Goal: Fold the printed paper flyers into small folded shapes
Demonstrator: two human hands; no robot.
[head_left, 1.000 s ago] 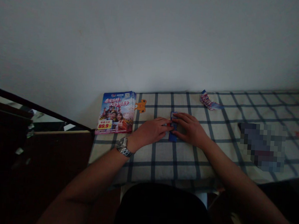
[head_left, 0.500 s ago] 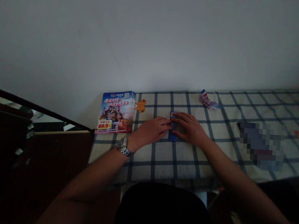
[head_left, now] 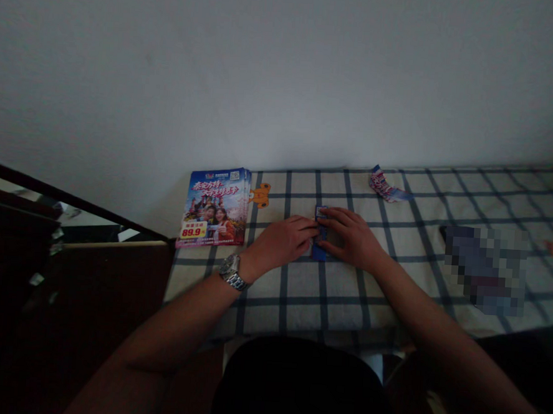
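A narrow blue strip of folded printed paper [head_left: 319, 253], apparently a leaflet, lies upright in view on the checked cloth. My left hand [head_left: 286, 242], with a metal watch [head_left: 232, 272] at the wrist, reaches in from the left and has its fingertips on the strip's middle. From the right, my right hand [head_left: 352, 236] grips the strip's upper and lower parts, fingers bent over it. The fingers of both hands meet there and hide much of the paper.
A stack of leaflets [head_left: 214, 206] lies at the cloth's left end, against the wall. Toward the back right is a pleated paper piece [head_left: 386, 185]. A blurred dark object [head_left: 481, 269] lies on the right. The checked cloth [head_left: 261, 306] ends near my body.
My left hand has shifted slightly right, its fingertips farther across the paper strip. The right hand stays in nearly the same place.
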